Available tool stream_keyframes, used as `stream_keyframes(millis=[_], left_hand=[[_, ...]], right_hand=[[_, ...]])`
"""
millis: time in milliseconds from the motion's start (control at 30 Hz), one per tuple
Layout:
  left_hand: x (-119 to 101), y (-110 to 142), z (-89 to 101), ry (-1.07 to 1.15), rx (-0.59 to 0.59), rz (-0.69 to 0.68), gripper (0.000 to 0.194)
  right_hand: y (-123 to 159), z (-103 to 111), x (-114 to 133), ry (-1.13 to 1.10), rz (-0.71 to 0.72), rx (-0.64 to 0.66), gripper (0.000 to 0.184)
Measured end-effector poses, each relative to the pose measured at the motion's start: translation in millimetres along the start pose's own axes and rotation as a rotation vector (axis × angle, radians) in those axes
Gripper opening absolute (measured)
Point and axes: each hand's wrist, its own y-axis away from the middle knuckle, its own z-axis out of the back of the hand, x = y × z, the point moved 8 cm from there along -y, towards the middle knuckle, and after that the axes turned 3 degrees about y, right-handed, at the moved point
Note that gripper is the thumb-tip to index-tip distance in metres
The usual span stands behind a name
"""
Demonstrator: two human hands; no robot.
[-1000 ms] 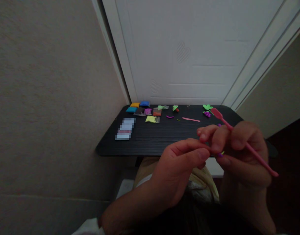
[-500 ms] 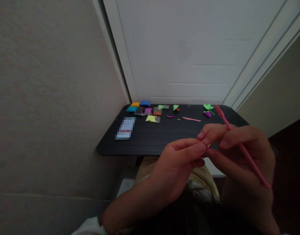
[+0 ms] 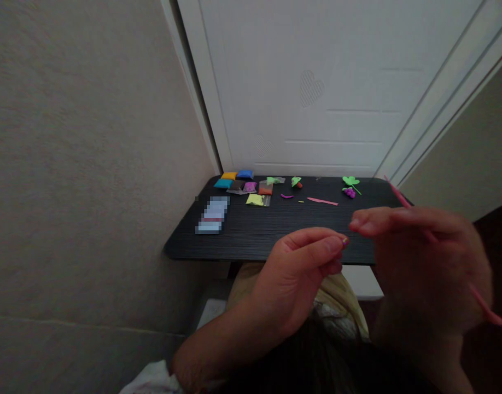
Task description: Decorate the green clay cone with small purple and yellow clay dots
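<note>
My left hand (image 3: 304, 268) is closed over the near edge of the table, pinching a tiny purple and yellow piece of clay (image 3: 345, 241) between thumb and fingertips. To its right, my right hand (image 3: 431, 262) holds a thin pink modelling tool (image 3: 486, 307) that slants across the hand, passing behind the fingers. The right fingertips point toward the clay piece but stand apart from it. Beyond the hands lie a pink clay knife (image 3: 322, 201), a curved purple clay strip (image 3: 287, 196) and a small yellow clay bit (image 3: 301, 201).
Several clay packets, among them a blue one (image 3: 245, 174) and a yellow one (image 3: 256, 200), lie at the table's back left. A blurred-out phone-like rectangle (image 3: 213, 215) is nearer. A green clay leaf (image 3: 350, 181) and purple clay balls (image 3: 349, 192) sit at the back right.
My right hand has drawn away to the right from the clay piece and turned, the pink tool moving with it. My left hand keeps its pinch, nearly still.
</note>
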Motion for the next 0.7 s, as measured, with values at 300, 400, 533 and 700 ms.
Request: stream_keyframes(millis=[300, 400, 533, 700], left_hand=[[-32, 17, -11.0, -0.342, 0.042, -0.400, 0.009], [-41, 26, -14.3, -0.428, 0.017, -0.524, 0.009], [-36, 24, -15.8, -0.329, 0.096, -0.406, 0.006], [-26, 17, -11.9, -0.151, 0.136, -0.242, 0.006]], right_hand=[[11, 5, 24, -0.087, 0.119, -0.057, 0.022], [14, 5, 24, -0.126, 0.065, -0.057, 0.013], [17, -4, 25, -0.098, 0.024, 0.000, 0.009], [18, -16, 38, -0.086, 0.109, 0.055, 0.005]])
